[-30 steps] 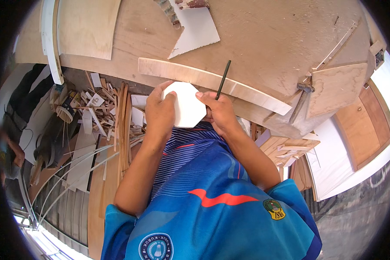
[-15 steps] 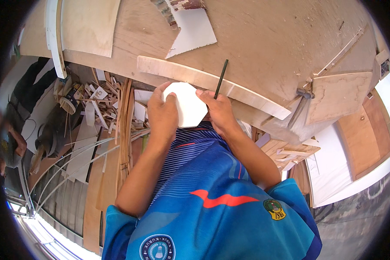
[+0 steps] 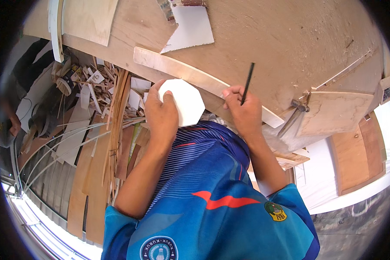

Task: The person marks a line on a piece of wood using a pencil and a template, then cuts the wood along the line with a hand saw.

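Observation:
A flat white octagonal piece is gripped in my left hand, whose thumb lies over its left side. To the right of it and apart from it, my right hand holds a thin dark pencil pointing up, its fingertips near a long pale wooden strip lying along the workbench's front edge. Beyond the strip lies an irregular white board offcut on the plywood bench top.
A hammer and a square plywood panel lie at right. Below the bench, at left, are heaped wood scraps, long slats and thin pale strips. A co-worker's hand and dark-clothed legs show at the far left.
My right hand has let go of the octagon's right side and moved to the right with the pencil. The octagon stays in my left hand, shifted slightly left.

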`<state>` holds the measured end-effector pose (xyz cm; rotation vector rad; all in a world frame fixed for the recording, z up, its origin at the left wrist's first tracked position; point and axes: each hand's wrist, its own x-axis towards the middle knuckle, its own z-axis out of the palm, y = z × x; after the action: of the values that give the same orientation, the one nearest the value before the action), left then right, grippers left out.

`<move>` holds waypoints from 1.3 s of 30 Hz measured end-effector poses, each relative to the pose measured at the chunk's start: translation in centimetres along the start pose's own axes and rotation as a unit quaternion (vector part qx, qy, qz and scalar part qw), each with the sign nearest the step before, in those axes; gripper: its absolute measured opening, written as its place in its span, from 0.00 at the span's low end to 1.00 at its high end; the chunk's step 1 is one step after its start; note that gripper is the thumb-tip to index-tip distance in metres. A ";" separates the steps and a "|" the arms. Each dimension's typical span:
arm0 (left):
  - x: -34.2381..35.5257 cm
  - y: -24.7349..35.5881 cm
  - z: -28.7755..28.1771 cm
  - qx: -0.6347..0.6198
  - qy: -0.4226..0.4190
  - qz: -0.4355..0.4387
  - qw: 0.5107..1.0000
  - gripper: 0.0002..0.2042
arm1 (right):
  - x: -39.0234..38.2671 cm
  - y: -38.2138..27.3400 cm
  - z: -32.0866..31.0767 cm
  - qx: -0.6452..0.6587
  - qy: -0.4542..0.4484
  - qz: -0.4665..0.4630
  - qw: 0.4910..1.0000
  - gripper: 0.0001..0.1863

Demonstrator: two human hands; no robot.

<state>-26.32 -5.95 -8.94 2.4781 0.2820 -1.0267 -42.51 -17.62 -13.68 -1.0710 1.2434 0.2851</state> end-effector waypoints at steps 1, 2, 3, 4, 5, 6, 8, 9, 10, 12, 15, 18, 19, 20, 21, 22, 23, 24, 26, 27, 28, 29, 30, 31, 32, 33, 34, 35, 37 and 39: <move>-0.1 -0.3 0.1 0.018 0.009 0.015 1.000 0.20 | 0.3 -0.2 -0.5 0.009 0.016 -0.002 1.000 0.16; -0.2 -0.5 0.3 0.036 0.019 0.029 0.999 0.20 | 0.6 -0.3 -0.9 0.018 0.032 -0.005 0.999 0.15; -0.5 -0.4 0.5 0.035 0.022 0.027 0.999 0.20 | 0.8 -0.3 -1.2 0.016 0.028 -0.006 0.999 0.15; -0.9 -0.1 0.7 0.042 0.031 0.022 0.998 0.20 | 1.0 -0.2 -1.5 0.016 0.035 -0.011 0.999 0.16; -1.2 0.1 0.9 0.048 0.041 0.018 0.998 0.20 | 1.1 0.0 -1.7 0.017 0.041 -0.018 0.999 0.16; -1.4 0.0 1.2 0.047 0.044 0.015 0.998 0.20 | 1.2 0.1 -1.8 0.015 0.038 -0.018 0.999 0.16; -1.6 0.0 1.5 0.057 0.055 0.055 0.995 0.21 | 1.5 0.2 -2.0 0.019 0.028 -0.026 0.999 0.16; -1.7 0.0 1.6 0.055 0.059 0.053 0.995 0.21 | 1.6 0.2 -2.1 0.017 0.024 -0.027 0.999 0.16; -1.8 0.0 1.8 0.049 0.064 0.048 0.996 0.21 | 1.7 0.3 -2.1 0.012 0.021 -0.028 0.999 0.16; -2.0 -0.1 2.1 0.041 0.073 0.041 0.996 0.21 | 1.7 0.2 -2.2 0.005 0.014 -0.031 0.999 0.16; -2.3 0.0 2.7 0.072 0.101 0.070 0.990 0.21 | 1.6 0.1 -2.5 -0.002 0.011 -0.041 0.999 0.16; -2.6 0.2 3.0 0.081 0.107 0.058 0.989 0.20 | 1.7 0.4 -2.8 0.003 0.017 -0.060 0.998 0.15; -2.6 0.1 3.1 0.082 0.112 0.070 0.988 0.20 | 1.6 0.4 -2.8 0.015 0.024 -0.064 0.998 0.15; -2.7 0.1 3.3 0.084 0.116 0.082 0.986 0.20 | 1.6 0.4 -2.8 0.029 0.032 -0.066 0.997 0.14; -2.8 -0.1 3.3 0.084 0.118 0.081 0.986 0.20 | 1.6 0.5 -3.0 0.029 0.030 -0.066 0.997 0.14; -2.8 -0.2 3.4 0.093 0.120 0.080 0.985 0.20 | 1.7 0.6 -3.3 0.020 0.020 -0.056 0.998 0.14; -2.8 -0.3 3.4 0.101 0.122 0.080 0.984 0.20 | 1.7 0.7 -3.6 0.013 0.011 -0.045 0.999 0.14; -2.8 -0.3 3.4 0.102 0.123 0.080 0.984 0.20 | 1.7 0.7 -3.8 0.014 0.010 -0.045 0.999 0.14; -2.9 -0.5 3.4 0.132 0.130 0.095 0.978 0.20 | 1.5 0.7 -4.2 0.007 0.012 -0.051 0.999 0.14; -2.9 -0.4 3.5 0.133 0.129 0.096 0.978 0.20 | 1.5 0.7 -4.4 0.008 0.013 -0.050 0.999 0.14; -3.0 -0.3 3.6 0.129 0.132 0.092 0.979 0.21 | 1.5 0.7 -4.5 0.009 0.014 -0.045 0.999 0.14; -3.0 -0.2 3.6 0.124 0.134 0.087 0.979 0.21 | 1.6 0.8 -4.7 0.009 0.014 -0.040 0.999 0.14; -3.0 0.0 3.7 0.126 0.134 0.088 0.979 0.21 | 1.7 0.9 -4.7 0.010 0.015 -0.039 0.999 0.14; -3.1 0.3 3.9 0.122 0.136 0.071 0.981 0.20 | 1.8 1.1 -4.8 0.019 0.017 -0.047 0.999 0.14; -3.2 0.4 3.9 0.119 0.138 0.054 0.982 0.19 | 1.8 1.2 -4.8 0.027 0.019 -0.055 0.998 0.14; -3.2 0.4 3.9 0.120 0.138 0.054 0.982 0.19 | 1.8 1.1 -4.8 0.028 0.019 -0.055 0.998 0.14; -3.1 0.3 3.9 0.118 0.136 0.065 0.981 0.20 | 1.9 1.0 -4.8 0.031 0.015 -0.050 0.998 0.14; -3.0 0.3 3.9 0.117 0.134 0.076 0.981 0.21 | 1.9 0.9 -4.8 0.034 0.011 -0.046 0.998 0.14; -3.1 0.1 3.9 0.116 0.134 0.076 0.981 0.21 | 1.9 1.2 -4.5 0.038 0.006 -0.057 0.998 0.15; -3.1 0.0 3.9 0.115 0.135 0.077 0.981 0.21 | 1.9 1.3 -4.4 0.043 0.001 -0.068 0.997 0.15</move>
<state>-30.88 -7.88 -9.20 2.8005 0.0532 -0.6928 -45.46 -21.05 -15.74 -1.0766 1.1682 0.1255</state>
